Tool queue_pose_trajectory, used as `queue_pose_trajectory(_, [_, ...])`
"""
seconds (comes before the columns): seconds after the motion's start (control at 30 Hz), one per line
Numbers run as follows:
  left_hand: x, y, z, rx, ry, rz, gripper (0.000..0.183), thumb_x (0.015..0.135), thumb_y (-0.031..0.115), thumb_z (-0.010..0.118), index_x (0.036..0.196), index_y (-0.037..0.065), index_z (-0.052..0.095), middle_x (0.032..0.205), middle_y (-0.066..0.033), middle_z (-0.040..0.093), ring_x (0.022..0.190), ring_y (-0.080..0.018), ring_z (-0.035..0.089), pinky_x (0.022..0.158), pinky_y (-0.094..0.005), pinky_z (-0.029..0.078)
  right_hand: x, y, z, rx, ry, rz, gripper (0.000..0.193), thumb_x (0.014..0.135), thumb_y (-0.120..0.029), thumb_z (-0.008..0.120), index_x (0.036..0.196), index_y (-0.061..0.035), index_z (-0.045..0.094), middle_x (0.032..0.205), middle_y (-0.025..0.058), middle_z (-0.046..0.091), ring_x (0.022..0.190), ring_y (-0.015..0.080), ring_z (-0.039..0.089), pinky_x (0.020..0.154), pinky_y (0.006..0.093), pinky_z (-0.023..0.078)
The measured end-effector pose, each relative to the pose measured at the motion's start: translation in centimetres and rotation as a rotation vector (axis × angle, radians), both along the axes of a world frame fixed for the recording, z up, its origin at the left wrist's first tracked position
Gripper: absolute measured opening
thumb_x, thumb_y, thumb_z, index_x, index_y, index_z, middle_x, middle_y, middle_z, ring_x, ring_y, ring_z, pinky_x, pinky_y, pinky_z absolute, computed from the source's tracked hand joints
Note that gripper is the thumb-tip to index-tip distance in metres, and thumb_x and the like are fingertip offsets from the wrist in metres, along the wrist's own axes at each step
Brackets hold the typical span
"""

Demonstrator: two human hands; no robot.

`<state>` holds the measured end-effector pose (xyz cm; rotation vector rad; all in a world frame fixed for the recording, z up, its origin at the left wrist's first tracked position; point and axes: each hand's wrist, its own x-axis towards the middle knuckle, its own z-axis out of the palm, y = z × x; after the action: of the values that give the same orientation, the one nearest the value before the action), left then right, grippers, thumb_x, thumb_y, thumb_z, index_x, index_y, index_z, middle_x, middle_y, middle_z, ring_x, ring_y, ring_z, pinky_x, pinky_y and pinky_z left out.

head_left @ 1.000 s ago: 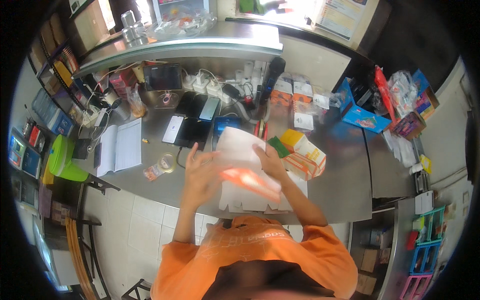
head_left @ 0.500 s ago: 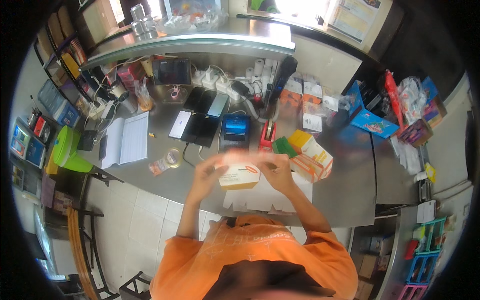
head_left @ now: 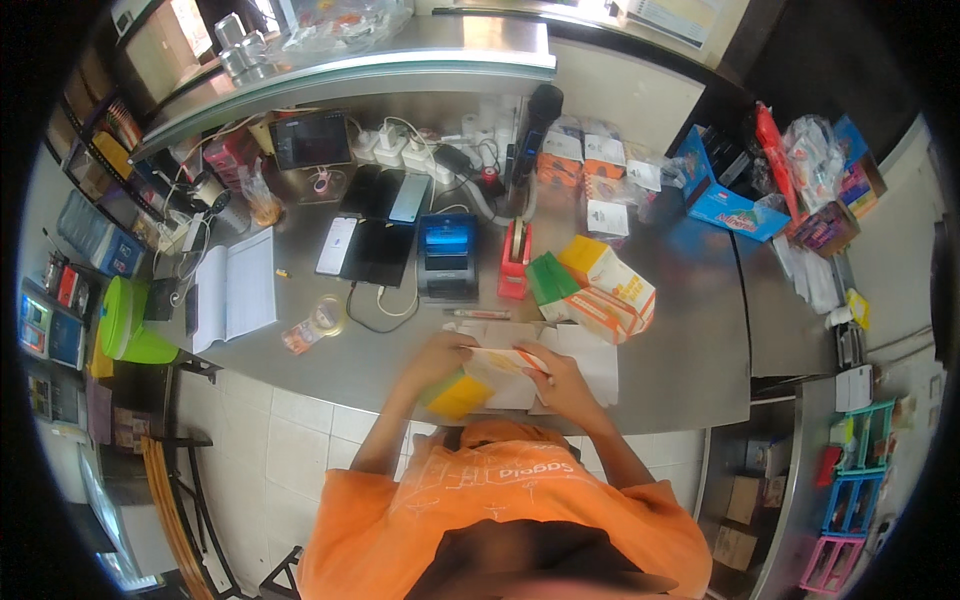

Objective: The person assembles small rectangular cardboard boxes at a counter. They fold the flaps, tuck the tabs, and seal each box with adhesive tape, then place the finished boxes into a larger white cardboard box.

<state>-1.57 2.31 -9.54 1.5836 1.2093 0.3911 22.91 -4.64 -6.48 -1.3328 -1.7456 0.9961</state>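
Observation:
A white, orange, yellow and green paperboard carton (head_left: 462, 394) is tilted between my hands, close to the counter's front edge. My left hand (head_left: 440, 360) closes on its far left part, fingers curled over the rim. Gripping the right end, my right hand (head_left: 557, 374) pinches the board between thumb and fingers. Beneath both lies flat white cardboard (head_left: 592, 352), partly covered by the carton and my hands. Folded cartons in green, yellow, white and orange (head_left: 615, 292) rest just beyond my right hand. A marker pen (head_left: 478, 314) lies on the counter beyond the carton.
Beyond my hands stand a small blue-lit printer (head_left: 448, 250) and a red tape dispenser (head_left: 515, 262). Phones (head_left: 336, 247), an open notebook (head_left: 248, 285) and a clear tape roll (head_left: 328, 314) lie leftward. A blue box (head_left: 735, 212) stands at right; a metal shelf (head_left: 360, 80) overhangs the back.
The carton has come down toward me and turned, showing its yellow and green side. Both hands moved nearer with it. The pen, hidden behind the carton before, is now visible. The view shifted slightly.

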Motion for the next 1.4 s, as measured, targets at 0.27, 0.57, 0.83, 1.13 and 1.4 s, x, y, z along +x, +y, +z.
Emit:
queue_pose_trajectory(0.27, [6.0,2.4,0.9,0.587,0.173,-0.278,0.079,0.069,0.020,0.084,0.140,0.016,0.049,0.125,-0.0140,0.058,0.112,-0.0344,0.057,0.094,-0.0421,0.048,7.3,-3.1,-7.9,0.203,0.159,-0.629,0.016,0.095,-0.009,0.062,0.103,0.0017,0.070,0.094,0.0072,0.068,0.081,0.0120,0.062,0.067,0.0230,0.049])
queue_pose_trajectory(0.57, [9.9,7.0,-2.8,0.639,0.086,-0.166,0.086,0.066,0.011,0.085,0.142,0.018,0.045,0.140,-0.0147,0.043,0.128,-0.0360,0.046,0.105,-0.0446,0.044,11.0,-1.1,-9.2,0.466,-0.221,-0.735,0.040,0.069,-0.001,0.079,0.108,-0.0089,0.072,0.153,0.0170,0.035,0.145,0.0371,0.021,0.113,0.0440,0.027])
queue_pose_trajectory(0.83, [13.3,8.4,-3.7,0.520,-0.056,-0.071,0.091,0.066,0.000,0.082,0.146,0.014,0.041,0.147,-0.0179,0.035,0.134,-0.0367,0.043,0.111,-0.0417,0.040,16.2,2.3,-11.5,0.289,0.169,-0.576,0.053,0.069,0.008,0.076,0.118,-0.0091,0.067,0.148,0.0182,0.042,0.136,0.0357,0.041,0.113,0.0425,0.031])
queue_pose_trajectory(1.13, [13.9,9.2,-3.5,0.475,-0.135,-0.171,0.097,0.066,-0.001,0.083,0.149,0.014,0.035,0.151,-0.0178,0.029,0.138,-0.0362,0.037,0.114,-0.0409,0.036,17.8,2.1,-10.1,0.139,0.001,-0.525,0.030,0.085,-0.009,0.072,0.114,-0.0012,0.065,0.116,0.0122,0.063,0.104,0.0186,0.060,0.093,0.0319,0.046])
queue_pose_trajectory(1.4, [15.7,11.8,-1.3,0.609,-0.399,-0.146,0.076,0.088,0.018,0.071,0.152,0.011,0.030,0.151,-0.0155,0.034,0.144,-0.0258,0.028,0.117,-0.0418,0.025,21.9,2.4,-7.4,-0.122,0.604,-0.647,0.024,0.091,-0.008,0.066,0.113,0.0020,0.064,0.107,0.0077,0.070,0.091,0.0144,0.066,0.081,0.0294,0.050])
